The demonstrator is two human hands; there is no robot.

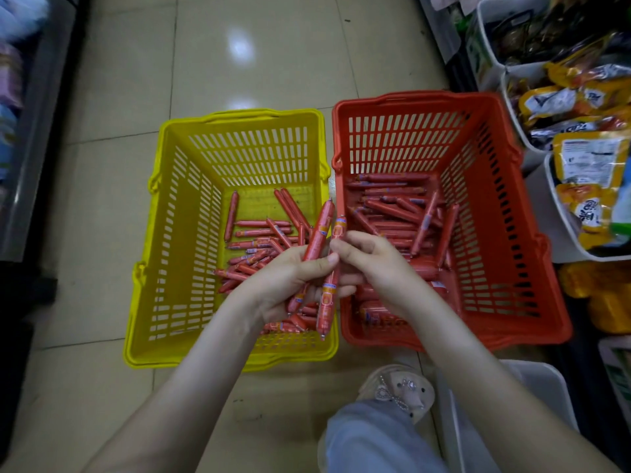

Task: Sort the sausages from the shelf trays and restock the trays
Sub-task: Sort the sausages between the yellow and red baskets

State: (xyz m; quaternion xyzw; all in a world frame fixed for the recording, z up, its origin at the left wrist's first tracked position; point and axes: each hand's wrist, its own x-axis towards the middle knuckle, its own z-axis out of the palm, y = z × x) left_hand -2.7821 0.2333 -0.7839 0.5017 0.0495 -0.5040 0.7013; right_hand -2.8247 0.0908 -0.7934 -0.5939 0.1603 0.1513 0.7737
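A shop aisle with a tiled floor (pixel 112 206) filled the frame, shelf trays (pixel 505 80) of packets at upper right. Two baskets stood side by side at centre: the yellow basket (pixel 153 240) held a scatter of short sausages (pixel 259 240), the red basket (pixel 505 233) a fuller heap of longer ones. The left hand (pixel 286 281) was closed around a few sausages above the baskets' shared edge; the right hand (pixel 372 264) pinched the top of one. Sorting looked well advanced; restocking seemed not yet begun.
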